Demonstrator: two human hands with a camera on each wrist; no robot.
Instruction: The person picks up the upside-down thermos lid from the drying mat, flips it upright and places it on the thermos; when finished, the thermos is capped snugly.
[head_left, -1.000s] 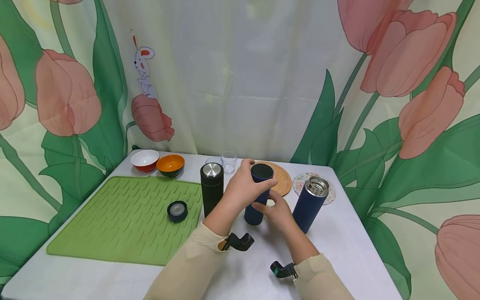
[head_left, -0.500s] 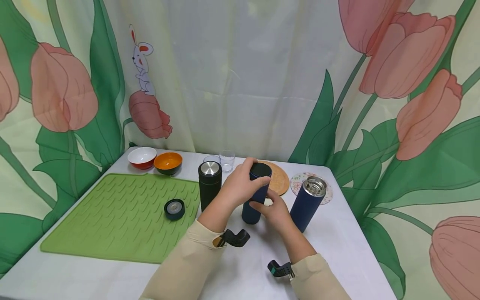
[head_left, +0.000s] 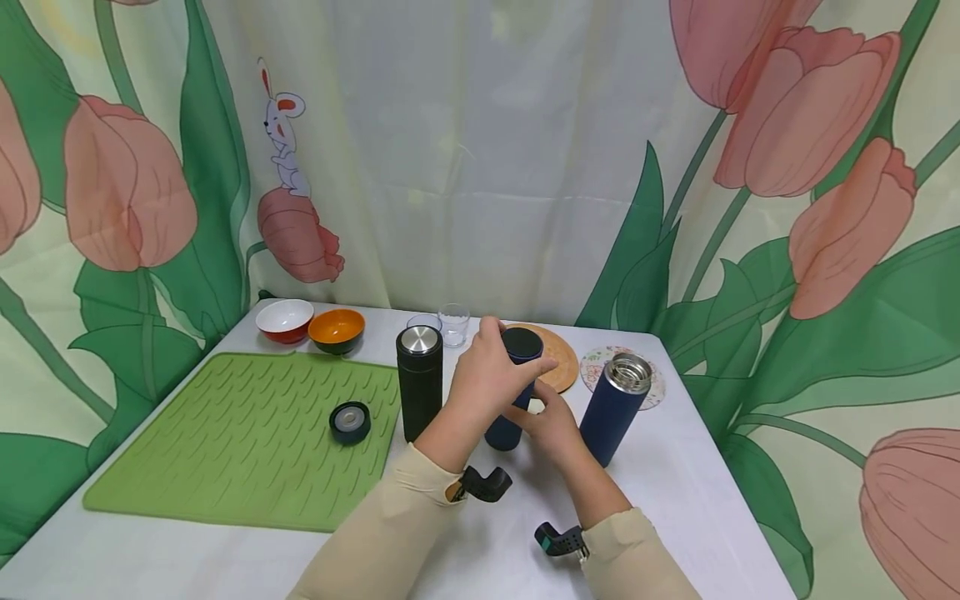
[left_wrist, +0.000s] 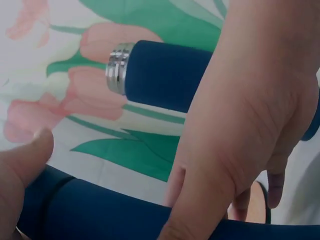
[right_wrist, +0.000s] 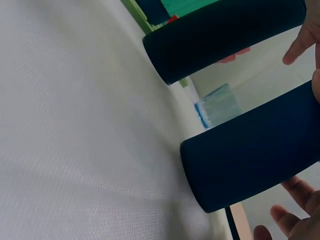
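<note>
Behind hangs a printed curtain [head_left: 465, 167]. The right hand [head_left: 553, 423] grips a bottle [right_wrist: 250, 145]; the left hand [head_left: 483, 375] is at its cap [head_left: 523, 343] (grasp unclear).

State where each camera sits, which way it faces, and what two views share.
Head: on the person's head, facing forward and down over the table; left grip, right grip and sleeves show.
Left wrist: on that wrist, looking across the navy bottle toward the open bottle; left grip at the left edge, right grip large.
Right wrist: on that wrist, tilted sideways, looking past the navy bottle's base toward a black bottle and glass; fingers at the right edge.
Head and left wrist share both grips and the open bottle.
</note>
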